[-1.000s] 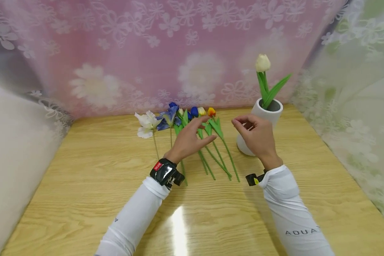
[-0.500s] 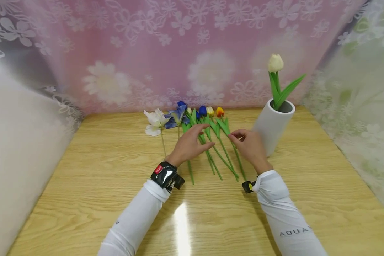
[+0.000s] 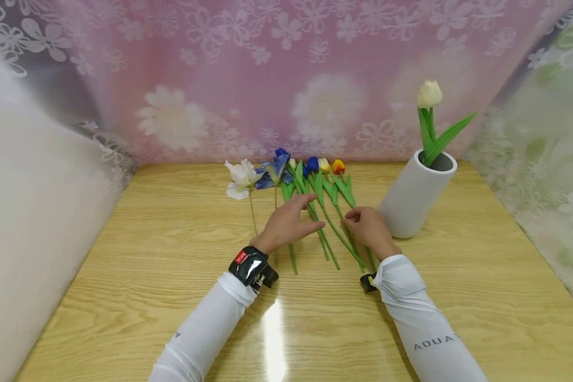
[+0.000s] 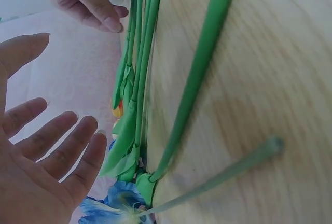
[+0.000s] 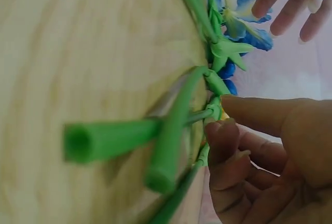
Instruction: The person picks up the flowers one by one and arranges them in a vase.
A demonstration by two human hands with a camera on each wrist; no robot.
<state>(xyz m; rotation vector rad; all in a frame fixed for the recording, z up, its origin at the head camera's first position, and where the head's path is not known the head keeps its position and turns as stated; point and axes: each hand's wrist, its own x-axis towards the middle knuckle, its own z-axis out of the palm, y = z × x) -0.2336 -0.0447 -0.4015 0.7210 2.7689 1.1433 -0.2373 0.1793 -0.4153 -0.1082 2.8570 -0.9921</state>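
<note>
Several artificial tulips lie side by side on the wooden table, heads pointing away. An orange-yellow tulip is the rightmost, beside a yellow-white tulip and a blue tulip. My right hand is low over the rightmost stems; its thumb and forefinger come close together beside them, with a small gap showing in the right wrist view. My left hand hovers over the left part of the row, thumb and fingers spread, holding nothing. A blue iris-like flower and a white one lie left of it.
A white vase stands right of my right hand, with one white tulip upright in it. A pink floral curtain hangs behind the table's back edge, and pale floral fabric is at the right.
My right hand has moved from beside the vase down and left to the rightmost tulip stems. My left hand stays over the flowers. The head view has shifted slightly left.
</note>
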